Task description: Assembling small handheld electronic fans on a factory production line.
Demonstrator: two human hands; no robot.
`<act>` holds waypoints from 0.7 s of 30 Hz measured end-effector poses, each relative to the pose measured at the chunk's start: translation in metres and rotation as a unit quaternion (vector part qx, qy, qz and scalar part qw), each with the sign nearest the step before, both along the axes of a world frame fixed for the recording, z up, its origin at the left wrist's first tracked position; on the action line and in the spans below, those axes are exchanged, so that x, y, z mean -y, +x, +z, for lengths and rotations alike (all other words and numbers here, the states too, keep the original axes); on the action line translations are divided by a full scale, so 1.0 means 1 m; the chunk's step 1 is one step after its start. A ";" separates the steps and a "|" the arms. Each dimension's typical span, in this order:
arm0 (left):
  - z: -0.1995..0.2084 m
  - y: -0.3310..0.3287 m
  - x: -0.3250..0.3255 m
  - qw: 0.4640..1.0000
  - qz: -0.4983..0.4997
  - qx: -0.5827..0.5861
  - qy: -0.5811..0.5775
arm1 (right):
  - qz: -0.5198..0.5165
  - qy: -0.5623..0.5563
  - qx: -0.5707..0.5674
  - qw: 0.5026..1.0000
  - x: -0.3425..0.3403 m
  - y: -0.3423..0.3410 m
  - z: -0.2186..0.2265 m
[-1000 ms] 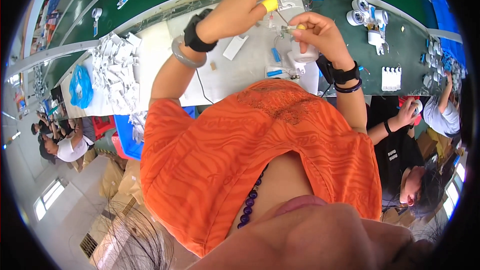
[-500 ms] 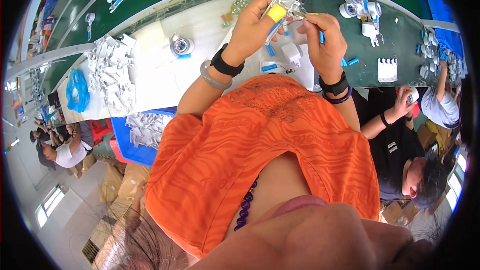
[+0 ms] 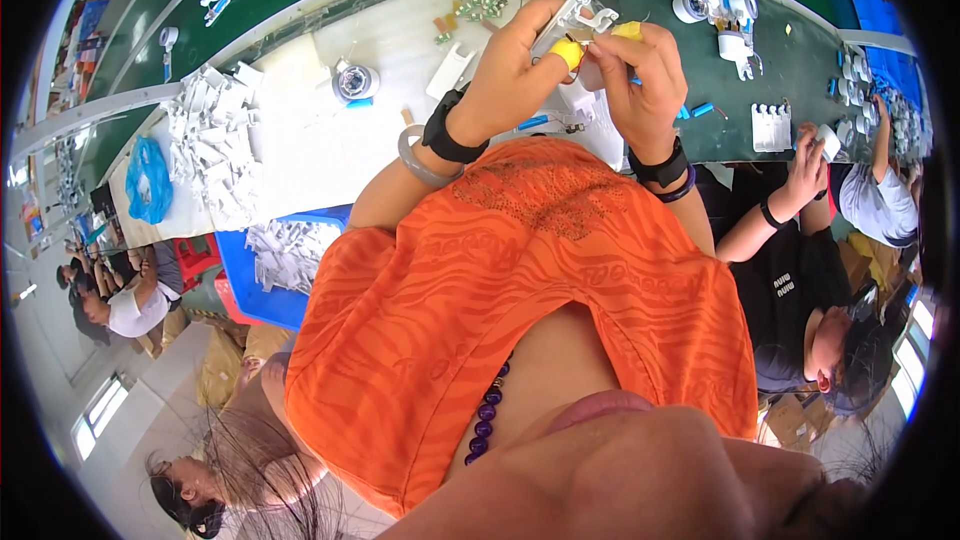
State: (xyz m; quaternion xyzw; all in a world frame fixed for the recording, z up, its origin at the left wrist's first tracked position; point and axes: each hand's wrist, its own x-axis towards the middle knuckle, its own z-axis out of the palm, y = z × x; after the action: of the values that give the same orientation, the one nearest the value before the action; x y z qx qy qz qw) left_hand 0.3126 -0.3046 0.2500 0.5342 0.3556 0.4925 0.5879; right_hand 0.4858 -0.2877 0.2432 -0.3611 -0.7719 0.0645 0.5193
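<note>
Over the far side of the table, my left hand [image 3: 508, 65] is closed round a white plastic housing [image 3: 577, 18] with clip-like ends. Yellow wrapping covers its thumb tip. My right hand [image 3: 645, 75] meets it from the right, thumb and index finger pinched at the housing's near edge; yellow wrapping shows on the index finger. Whatever is between the right fingertips is too small to make out. Below the hands lie a blue battery cell [image 3: 533, 123] and a white part partly hidden by my fingers. Another white housing [image 3: 451, 70] rests left of my left hand.
Small green circuit boards [image 3: 480, 3] lie beyond the hands. Leftward are a white round lamp head [image 3: 354, 83], heaped white plastic parts [image 3: 212, 140], a blue bag [image 3: 150, 180] and a blue crate [image 3: 262, 290]. At right, a co-worker's hand [image 3: 803, 172] holds a white piece near a slotted white part [image 3: 771, 128].
The white housing has been turned in my left hand, and its long side no longer faces up. My right fingers have come closer to it. At lower left, another person shows more fully.
</note>
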 end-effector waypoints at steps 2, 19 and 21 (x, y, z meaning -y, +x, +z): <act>-0.001 0.000 0.000 1.000 -0.005 -0.009 0.015 | -0.001 -0.004 0.003 1.000 0.002 0.000 0.001; -0.003 0.005 0.011 0.997 0.038 -0.038 0.054 | -0.007 0.034 0.023 0.999 0.004 -0.001 0.009; -0.007 0.006 0.012 0.995 0.050 -0.051 0.068 | 0.000 0.032 0.029 0.999 0.004 0.000 0.011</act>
State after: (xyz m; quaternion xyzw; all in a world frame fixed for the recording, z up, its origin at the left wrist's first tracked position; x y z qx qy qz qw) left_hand 0.3184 -0.3167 0.2430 0.5787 0.3776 0.5164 0.5059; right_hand 0.4855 -0.2915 0.2539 -0.3460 -0.7884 0.0294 0.5077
